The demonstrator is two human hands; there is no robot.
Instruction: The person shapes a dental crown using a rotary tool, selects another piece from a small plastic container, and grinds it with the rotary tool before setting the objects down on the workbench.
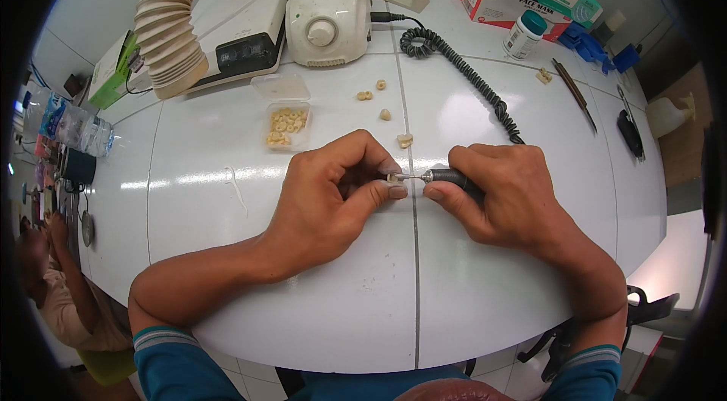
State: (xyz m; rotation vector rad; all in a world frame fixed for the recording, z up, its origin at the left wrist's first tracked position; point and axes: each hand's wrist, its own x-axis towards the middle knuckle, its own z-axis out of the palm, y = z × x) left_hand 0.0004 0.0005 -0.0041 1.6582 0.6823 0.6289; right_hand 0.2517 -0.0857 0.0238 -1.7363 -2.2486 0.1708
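My left hand [322,193] pinches a small tooth-coloured dental crown [394,178] between thumb and fingertips, which partly hide it. In my right hand [519,193] is a dark-gripped dental handpiece [448,177], held level and pointing left. Its thin bur [413,176] reaches to the crown; I cannot tell whether they touch. Just beyond my hands lie loose tooth-like pieces, among them a larger one [405,140] and a single one [385,115]. A small clear plastic box [288,124], lid raised, holds several more pieces.
A coiled black cord [485,87] runs from near the white control unit [328,18] toward my right hand. A ribbed suction hose [170,30] arches at the back left. Slim brown tools [575,94] and a white bottle [525,35] stand right. Another person [72,302] is at far left.
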